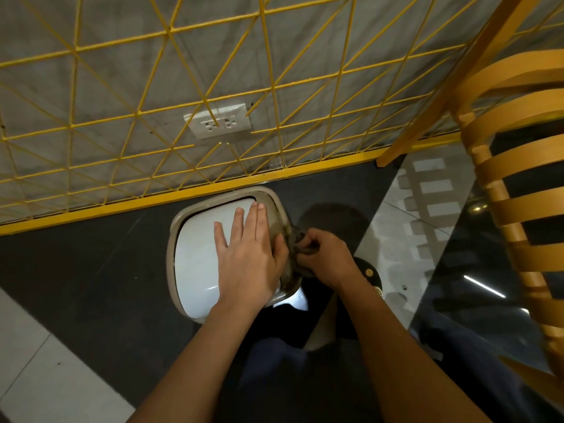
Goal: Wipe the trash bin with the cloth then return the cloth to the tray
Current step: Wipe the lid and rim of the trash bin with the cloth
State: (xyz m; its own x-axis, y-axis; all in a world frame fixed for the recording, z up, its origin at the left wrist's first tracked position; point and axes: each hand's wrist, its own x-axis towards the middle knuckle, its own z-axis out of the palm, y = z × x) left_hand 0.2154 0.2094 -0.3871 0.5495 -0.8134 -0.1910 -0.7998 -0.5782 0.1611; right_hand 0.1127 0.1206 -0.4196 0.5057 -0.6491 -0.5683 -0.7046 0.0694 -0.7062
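Head view: trash bin (175, 221) is seen from above on the dark floor (76, 254). It has a beige rim and is closed by a white lid (195, 264), so the contents are hidden.

Left hand (247, 254) is laid flat on the lid with fingers straight and slightly spread; nothing is gripped.

Right hand (323, 257) is curled and clamped on a dark bunched cloth (297, 242), which is pressed against the bin's right rim.

Edges: the bin's far edge sits just beside the yellow base rail (91, 210) of a wire grid (152, 87). A wall socket (218, 120) is seen behind the grid.

Open floor is seen left of the bin. The right side is tight: a glass sheet (427, 239) is near the right hand, with a slatted wooden chair (518, 178) beyond it. A black round base (367, 271) is seen just right of the right wrist.
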